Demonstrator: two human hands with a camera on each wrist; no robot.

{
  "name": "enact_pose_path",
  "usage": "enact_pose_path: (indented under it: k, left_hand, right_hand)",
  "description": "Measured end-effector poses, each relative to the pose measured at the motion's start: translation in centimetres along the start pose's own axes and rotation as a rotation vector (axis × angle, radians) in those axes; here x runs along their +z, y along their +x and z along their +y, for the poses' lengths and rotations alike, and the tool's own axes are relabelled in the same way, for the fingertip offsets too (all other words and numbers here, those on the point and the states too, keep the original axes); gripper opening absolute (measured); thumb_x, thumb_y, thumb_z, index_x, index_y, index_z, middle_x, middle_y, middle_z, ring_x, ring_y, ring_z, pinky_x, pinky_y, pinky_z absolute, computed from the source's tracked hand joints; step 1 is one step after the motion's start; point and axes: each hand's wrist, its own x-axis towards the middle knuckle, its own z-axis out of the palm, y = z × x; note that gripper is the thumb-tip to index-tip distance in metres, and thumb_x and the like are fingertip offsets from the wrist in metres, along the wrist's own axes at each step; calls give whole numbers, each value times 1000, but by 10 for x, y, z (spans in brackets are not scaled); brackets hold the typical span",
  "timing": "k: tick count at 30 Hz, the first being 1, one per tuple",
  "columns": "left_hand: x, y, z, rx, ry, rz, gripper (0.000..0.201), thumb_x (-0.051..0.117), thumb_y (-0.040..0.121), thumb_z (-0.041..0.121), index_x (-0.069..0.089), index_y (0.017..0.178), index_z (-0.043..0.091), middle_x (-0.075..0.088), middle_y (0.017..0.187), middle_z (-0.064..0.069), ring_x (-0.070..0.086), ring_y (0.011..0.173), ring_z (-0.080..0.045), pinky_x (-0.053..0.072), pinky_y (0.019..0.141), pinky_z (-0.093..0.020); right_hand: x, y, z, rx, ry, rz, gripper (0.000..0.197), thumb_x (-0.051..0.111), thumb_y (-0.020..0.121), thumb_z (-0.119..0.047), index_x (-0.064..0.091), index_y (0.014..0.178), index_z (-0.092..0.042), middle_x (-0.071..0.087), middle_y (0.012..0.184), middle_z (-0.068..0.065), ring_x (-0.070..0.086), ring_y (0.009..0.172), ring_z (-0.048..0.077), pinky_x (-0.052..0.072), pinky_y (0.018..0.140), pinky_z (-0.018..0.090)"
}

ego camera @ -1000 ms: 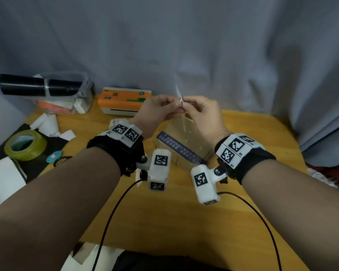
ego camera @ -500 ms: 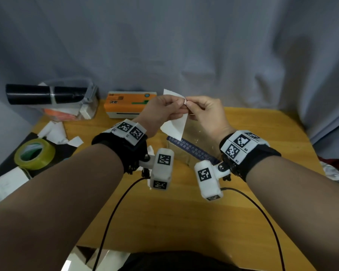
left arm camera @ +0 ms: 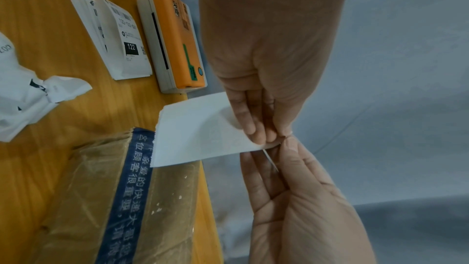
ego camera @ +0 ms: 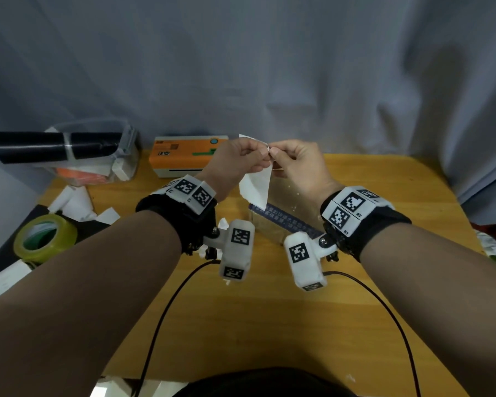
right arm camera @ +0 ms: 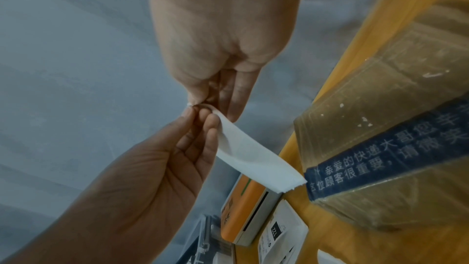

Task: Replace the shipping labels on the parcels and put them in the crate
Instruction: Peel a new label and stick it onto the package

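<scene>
A white label (ego camera: 255, 186) is held in the air above the far part of the desk (ego camera: 269, 325), pinched at one corner by both hands. The left hand (ego camera: 236, 161) has its grip closed on the sheet — thumb and fingertips pressed together on the upper edge, the remaining fingers lying against the paper, as is seen in the left wrist view (left arm camera: 203, 133). The right hand (ego camera: 297, 163) has its grip closed on the same corner, thumb against forefinger; a thin layer appears to be nipped there, but whether it is parted from the sheet cannot be told. In the right wrist view the label (right arm camera: 256, 160) hangs down from the two grips in a curve, its free end just above the parcel (right arm camera: 396, 148).

The parcel (ego camera: 281, 219) is lying on the desk directly beneath the hands — a brown box wrapped in clear tape, with a blue printed strip (left arm camera: 129, 188) across it. It is touched by neither hand.

Behind the parcel an orange printer (ego camera: 188, 154) is set at the rear edge of the desk, with printed labels (left arm camera: 119, 39) laid just beside it. A roll of tape (ego camera: 45, 237) is seen at the left, near scraps of white paper (ego camera: 78, 204).
</scene>
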Motion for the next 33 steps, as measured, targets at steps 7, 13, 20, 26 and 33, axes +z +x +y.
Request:
enact_pose_path:
  k: [7, 13, 20, 26, 33]
  left_hand:
    - [2, 6, -1, 13, 107, -8, 12, 55, 93, 11, 63, 100, 5, 66, 88, -6, 62, 79, -9, 52, 77, -18]
    - [0, 7, 0, 34, 175, 1, 6, 57, 92, 14, 63, 93, 12, 65, 85, 2, 59, 76, -3, 49, 70, -10]
    - [-3, 7, -1, 74, 300, 21, 9, 57, 92, 15, 63, 96, 9, 59, 80, 6, 52, 72, -1, 45, 71, -12]
    - [-2, 7, -3, 63, 323, 32, 7, 56, 92, 12, 61, 94, 7, 56, 74, 7, 49, 66, -1, 42, 65, -12]
    - [-1, 6, -8, 56, 365, 46, 6, 53, 91, 8, 58, 88, 10, 50, 68, 9, 43, 58, 0, 35, 53, -4]
  right_hand:
    - [-3, 1, -3, 29, 34, -34, 11, 61, 91, -11, 68, 89, -19, 69, 80, -3, 67, 76, 8, 57, 77, 26]
    - [-4, 2, -6, 45, 27, -58, 9, 63, 89, -13, 67, 88, -20, 69, 79, -6, 66, 74, 5, 54, 70, 18]
    - [0, 5, -5, 49, -1, -33, 13, 61, 91, -12, 65, 81, -20, 70, 82, 12, 66, 81, 23, 55, 76, 32]
    - [3, 4, -3, 38, -65, -23, 14, 61, 91, -12, 63, 79, -19, 67, 80, 10, 63, 76, 18, 53, 66, 22]
    - [4, 4, 0, 19, -118, 21, 8, 59, 92, -12, 63, 85, -13, 64, 88, 10, 57, 80, 15, 49, 71, 21]
